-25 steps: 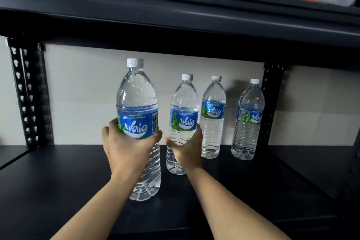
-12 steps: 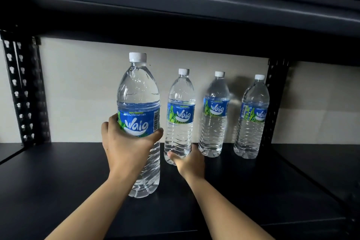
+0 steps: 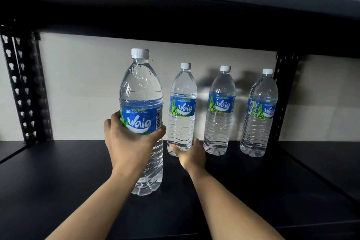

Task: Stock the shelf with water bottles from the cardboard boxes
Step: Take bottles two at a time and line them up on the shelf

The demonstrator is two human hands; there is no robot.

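Note:
My left hand [image 3: 129, 142] grips a clear water bottle [image 3: 141, 87] with a blue label and white cap, held upright near the front of the black shelf [image 3: 58, 181]. My right hand [image 3: 190, 154] is closed around the base of a second bottle [image 3: 182, 103], which stands upright toward the back of the shelf. Two more bottles of the same kind [image 3: 221, 107] [image 3: 260, 111] stand to its right along the back. No cardboard box is in view.
A black perforated upright [image 3: 23, 91] stands at the back left and another [image 3: 282, 91] at the back right. The dark shelf above [image 3: 175, 2] hangs low over the bottle caps. A pale wall lies behind.
My right hand has pushed its bottle further back into line with the two at the rear and slid down to its base. The left hand's bottle has hardly moved.

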